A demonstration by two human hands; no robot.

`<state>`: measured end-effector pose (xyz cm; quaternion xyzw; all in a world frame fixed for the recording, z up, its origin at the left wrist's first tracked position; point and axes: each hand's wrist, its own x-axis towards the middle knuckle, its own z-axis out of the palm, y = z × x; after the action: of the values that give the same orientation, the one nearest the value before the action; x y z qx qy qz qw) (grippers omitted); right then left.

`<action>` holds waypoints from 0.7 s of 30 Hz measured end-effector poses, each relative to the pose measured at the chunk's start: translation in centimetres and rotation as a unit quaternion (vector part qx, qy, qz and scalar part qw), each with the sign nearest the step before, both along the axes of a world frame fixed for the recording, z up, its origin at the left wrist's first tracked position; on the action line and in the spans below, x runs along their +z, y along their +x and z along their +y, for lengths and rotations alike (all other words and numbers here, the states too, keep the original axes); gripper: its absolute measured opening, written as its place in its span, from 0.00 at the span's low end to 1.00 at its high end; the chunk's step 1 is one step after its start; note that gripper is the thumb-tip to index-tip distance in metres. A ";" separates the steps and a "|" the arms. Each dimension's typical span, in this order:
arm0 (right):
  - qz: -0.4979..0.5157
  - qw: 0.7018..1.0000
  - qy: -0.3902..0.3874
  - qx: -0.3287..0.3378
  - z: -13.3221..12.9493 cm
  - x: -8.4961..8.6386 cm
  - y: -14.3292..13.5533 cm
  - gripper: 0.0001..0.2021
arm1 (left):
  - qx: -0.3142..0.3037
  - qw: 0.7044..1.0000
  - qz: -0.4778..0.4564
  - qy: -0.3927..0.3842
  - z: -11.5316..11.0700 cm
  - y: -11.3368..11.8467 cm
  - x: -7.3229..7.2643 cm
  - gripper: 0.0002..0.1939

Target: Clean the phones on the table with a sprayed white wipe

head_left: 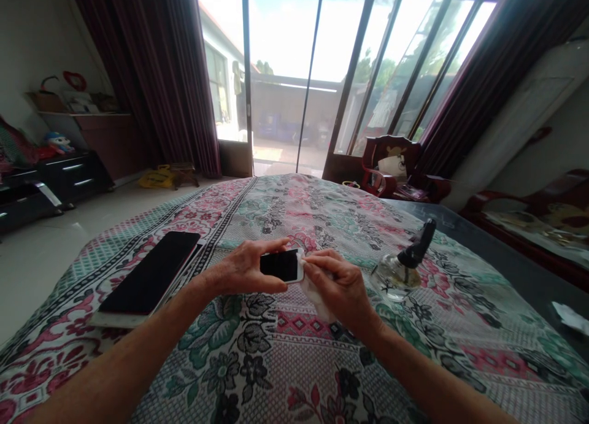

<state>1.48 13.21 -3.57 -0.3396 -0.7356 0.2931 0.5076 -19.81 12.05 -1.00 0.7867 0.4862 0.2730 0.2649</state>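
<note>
Small smartphone (280,265) with a dark glass screen and white rim, screen upward, grasped from one end by the left hand (243,267), with digits along both long edges. At the phone's opposite end, right hand (338,283) with fingertips pinched on a thin, white, crumpled tissue or cloth (318,298), exact material uncertain. Phone judged light, rigid and rather slippery, with glass probably fragile if dropped; best held by its long edges, as here, clear of the screen. Tissue judged soft and limp, best pinched close to the working edge.

To the left of the left fingers, beyond the forearm: large black rectangular tablet (151,270), lying over a flat white object (113,319). To the right of the right fingers, well apart: rounded clear-glass bottle (396,283) with a tilted black spray-like top. Under both sets of fingers: pink, green and black floral woven cloth (285,375), slightly rumpled. Likeliest obstacles: tablet close to the left forearm; bottle, perhaps easily tipped by a rightward sweep.
</note>
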 end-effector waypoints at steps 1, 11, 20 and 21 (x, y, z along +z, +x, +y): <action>-0.001 1.000 -0.008 -0.010 0.4 -0.2 0.2 0.07 | -0.004 1.000 0.003 -0.002 -0.1 0.2 0.0 0.43; 0.009 0.999 -0.047 0.020 -0.3 -0.3 -0.2 0.07 | 0.021 0.999 0.014 0.024 0.5 -0.1 -0.7 0.41; 0.080 0.980 -0.184 -0.019 0.6 0.9 0.6 0.09 | 0.038 0.995 0.062 0.063 1.0 0.0 -1.7 0.40; 0.090 0.976 -0.195 -0.021 0.7 1.0 0.7 0.10 | 0.032 0.995 0.066 0.065 1.1 0.1 -2.0 0.40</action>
<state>2.14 13.91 -2.56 -0.4200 -0.6083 0.4496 0.5015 -19.67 13.11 -2.97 0.8028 0.5086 0.2596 0.1715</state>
